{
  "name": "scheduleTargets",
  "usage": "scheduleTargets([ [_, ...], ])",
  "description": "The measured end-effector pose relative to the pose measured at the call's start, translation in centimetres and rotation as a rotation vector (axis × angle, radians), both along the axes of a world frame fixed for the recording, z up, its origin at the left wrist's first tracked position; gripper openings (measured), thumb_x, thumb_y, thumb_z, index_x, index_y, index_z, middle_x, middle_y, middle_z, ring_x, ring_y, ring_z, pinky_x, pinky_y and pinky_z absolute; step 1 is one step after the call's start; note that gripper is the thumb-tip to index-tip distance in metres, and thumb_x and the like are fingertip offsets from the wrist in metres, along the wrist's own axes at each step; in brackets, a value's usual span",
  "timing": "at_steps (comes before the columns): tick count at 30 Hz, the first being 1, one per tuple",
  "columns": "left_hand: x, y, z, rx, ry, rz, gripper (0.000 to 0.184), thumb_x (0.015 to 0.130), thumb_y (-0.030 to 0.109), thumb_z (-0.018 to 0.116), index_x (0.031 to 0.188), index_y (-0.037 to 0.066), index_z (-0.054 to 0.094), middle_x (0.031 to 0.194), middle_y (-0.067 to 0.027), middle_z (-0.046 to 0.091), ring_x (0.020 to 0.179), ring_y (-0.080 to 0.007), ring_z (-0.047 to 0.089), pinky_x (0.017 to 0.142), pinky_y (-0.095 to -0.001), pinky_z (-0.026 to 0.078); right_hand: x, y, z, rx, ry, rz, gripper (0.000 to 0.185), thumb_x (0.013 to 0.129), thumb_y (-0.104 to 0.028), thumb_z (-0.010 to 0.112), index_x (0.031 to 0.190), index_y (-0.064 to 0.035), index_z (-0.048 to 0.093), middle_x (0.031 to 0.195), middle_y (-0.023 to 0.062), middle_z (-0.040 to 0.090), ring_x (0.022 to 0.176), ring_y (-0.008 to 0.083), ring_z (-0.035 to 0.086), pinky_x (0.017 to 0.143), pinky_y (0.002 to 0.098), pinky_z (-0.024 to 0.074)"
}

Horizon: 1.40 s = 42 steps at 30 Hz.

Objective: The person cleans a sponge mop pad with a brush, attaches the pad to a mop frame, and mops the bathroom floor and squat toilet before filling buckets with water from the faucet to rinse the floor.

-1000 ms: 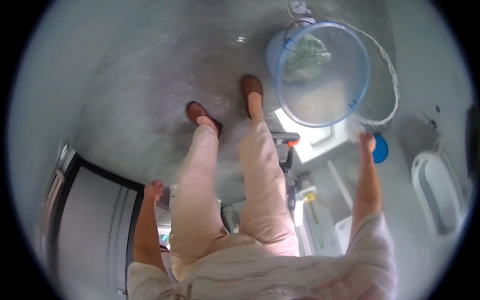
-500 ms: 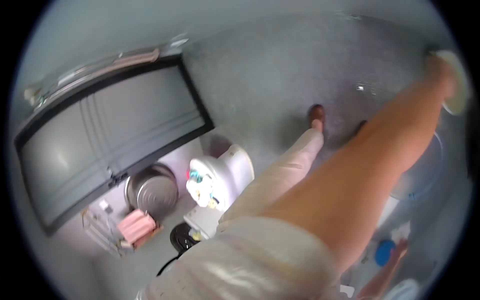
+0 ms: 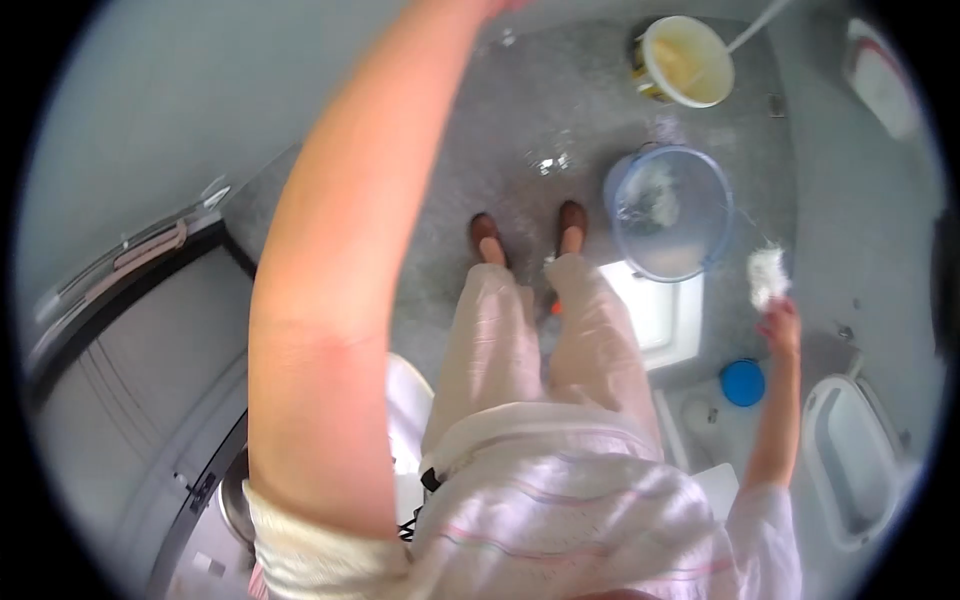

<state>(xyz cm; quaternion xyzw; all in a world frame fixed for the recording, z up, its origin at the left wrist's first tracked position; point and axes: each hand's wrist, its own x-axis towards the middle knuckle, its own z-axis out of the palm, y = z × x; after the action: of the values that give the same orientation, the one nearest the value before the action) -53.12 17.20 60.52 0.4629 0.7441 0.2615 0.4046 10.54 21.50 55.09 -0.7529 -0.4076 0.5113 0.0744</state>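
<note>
My left arm is raised and fills much of the left half of the view. Only a sliver of my left hand (image 3: 508, 5) shows at the top edge, so its fingers and anything in them are hidden. My right hand (image 3: 780, 325), at the right, grips the lower end of a bunched white cloth (image 3: 768, 275). Left of this cloth, and apart from it, stands a translucent blue bucket (image 3: 712, 225) with something whitish and greenish inside. A blue round object (image 3: 743, 382) is just below and left of my right hand.
A white bucket (image 3: 655, 65) with yellowish contents and a pale stick stands at the upper right. Below the blue bucket lies a white basin (image 3: 685, 325). A white baby tub (image 3: 825, 440) is at the right wall, a dark-framed panel (image 3: 110, 410) at the left.
My left arm has swung from the right side to the upper left. The pale object that was at my left hand is no longer seen there. The view has turned back toward the blue bucket.
</note>
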Motion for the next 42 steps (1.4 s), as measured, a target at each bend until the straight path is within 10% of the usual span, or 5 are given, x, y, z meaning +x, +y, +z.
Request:
scheduleTargets([
  [6,2.2,-16.8,-2.9,-0.297,-0.221,0.448,0.031,0.077,0.015,0.056,0.106,0.003,0.058,0.085,-0.0024,0.061,0.068,-0.0093,0.052,0.062,-0.0249,0.044,2.4,2.9,-5.2,0.049,-0.322,0.173,0.028,0.073,-0.023,0.060,0.097,-0.0104,0.056,0.077,-0.0029,0.054,0.069,0.0108,0.051,0.050,0.0354,0.0400],
  [15,6.0,-44.8,-6.9,-0.406,-0.296,0.889,0.029,0.072,0.023,0.061,0.097,0.009,0.060,0.084,-0.0057,0.060,0.070,-0.0169,0.057,0.065,-0.0308,0.047,-3.9,10.1,-4.8,0.300,0.134,0.443,0.009,0.080,-0.014,0.054,0.087,-0.0085,0.052,0.069,-0.0001,0.051,0.054,0.0094,0.047,0.039,0.0223,0.0337],
  [19,7.2,-50.1,-5.5,-0.435,0.198,0.610,0.030,0.071,0.029,0.051,0.091,0.009,0.062,0.090,-0.0129,0.060,0.088,-0.0305,0.055,0.076,-0.0391,0.044,-15.4,10.0,0.8,0.198,0.026,0.336,0.022,0.074,-0.020,0.059,0.094,-0.0140,0.052,0.072,0.0013,0.052,0.059,0.0138,0.049,0.043,0.0272,0.0324],
  [22,6.2,-53.5,-2.1,-0.501,0.102,0.753,0.029,0.070,0.025,0.049,0.091,0.008,0.062,0.094,-0.0134,0.059,0.089,-0.0311,0.055,0.076,-0.0401,0.044,-21.6,9.1,3.1,0.069,-0.391,0.452,0.029,0.074,-0.027,0.062,0.100,-0.0190,0.051,0.080,-0.0014,0.054,0.062,0.0149,0.049,0.049,0.0354,0.0334],
  [42,12.6,-75.4,-9.3,-0.542,-0.134,1.419,0.024,0.066,0.020,0.057,0.088,0.010,0.063,0.093,-0.0113,0.061,0.091,-0.0277,0.055,0.083,-0.0365,0.041,-63.4,-7.9,2.0,0.111,-0.388,1.361,0.037,0.076,-0.023,0.056,0.112,-0.0190,0.045,0.097,0.0005,0.054,0.082,0.0191,0.051,0.060,0.0428,0.0353],
])
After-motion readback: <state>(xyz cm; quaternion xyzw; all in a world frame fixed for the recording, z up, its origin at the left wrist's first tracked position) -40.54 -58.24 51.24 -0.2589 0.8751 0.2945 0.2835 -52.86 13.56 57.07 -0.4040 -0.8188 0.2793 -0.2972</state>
